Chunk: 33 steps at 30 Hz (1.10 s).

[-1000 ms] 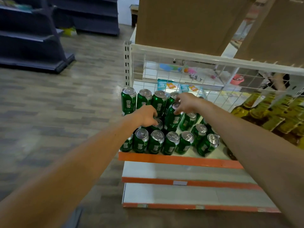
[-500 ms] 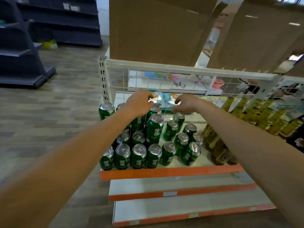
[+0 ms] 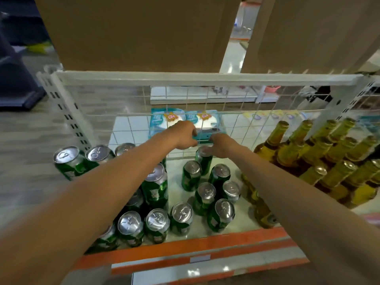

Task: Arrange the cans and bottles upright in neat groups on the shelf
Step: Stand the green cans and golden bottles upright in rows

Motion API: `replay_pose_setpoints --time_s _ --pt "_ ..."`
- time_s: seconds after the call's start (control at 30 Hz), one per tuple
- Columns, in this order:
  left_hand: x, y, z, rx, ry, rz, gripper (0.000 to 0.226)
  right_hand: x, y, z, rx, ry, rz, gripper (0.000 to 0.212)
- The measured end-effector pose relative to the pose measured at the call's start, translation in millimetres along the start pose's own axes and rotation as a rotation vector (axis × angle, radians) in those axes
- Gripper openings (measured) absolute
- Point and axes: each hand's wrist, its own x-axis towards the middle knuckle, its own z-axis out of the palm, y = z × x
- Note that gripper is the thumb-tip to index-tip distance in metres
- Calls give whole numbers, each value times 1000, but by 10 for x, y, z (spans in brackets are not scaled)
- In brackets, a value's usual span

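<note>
Head camera looks down over both your forearms onto the white metal shelf with the orange front lip (image 3: 205,243). Your right hand (image 3: 219,145) caps the rear green can (image 3: 203,161), fingers curled down over its silver lid, right up against the white wire mesh back panel (image 3: 123,112). Your left hand (image 3: 183,136) hovers just beside it with fingers curled under; whether it holds anything, I can't tell. The green aluminium drink cans (image 3: 203,194) stand upright but loosely grouped: a tidy row at the front left, a scattered bunch in the middle, and one taller green can (image 3: 155,182) among them. Amber glass bottles (image 3: 312,157) sit packed at the right. You're mid-grouping, I'd say, seating that can at the back. Next call: set it square, let go, then close the gaps in the middle bunch.
</note>
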Motion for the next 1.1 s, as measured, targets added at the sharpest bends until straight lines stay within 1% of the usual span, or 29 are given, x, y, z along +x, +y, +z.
replay_pose_setpoints --time_s 0.13,0.27,0.33,0.4,0.47,0.67,0.77,0.93,1.1 --pt "215 3 29 4 -51 -18 47 214 -2 197 -55 -13 12 36" --pt "339 -26 63 17 -128 -58 46 327 -31 190 -111 -36 -38 27" --pt "380 -39 73 27 -147 -67 42 373 -23 137 -113 -91 -95 29" --pt "401 -48 76 34 -153 -75 40 391 -30 98 -104 -143 -147 35" --pt "420 -47 84 36 -158 -80 40 388 -38 92 -105 -164 -169 36" --pt "482 8 153 76 -198 -96 42 337 -69 120 -134 -119 -138 36" --pt "527 25 214 120 -218 -93 45 345 -99 135 -129 -120 -116 31" --pt "534 78 259 133 -208 -67 40 331 -121 140 -87 -106 -104 31" --pt "519 32 216 150 -229 -66 45 346 -136 156 -79 -125 -90 30"
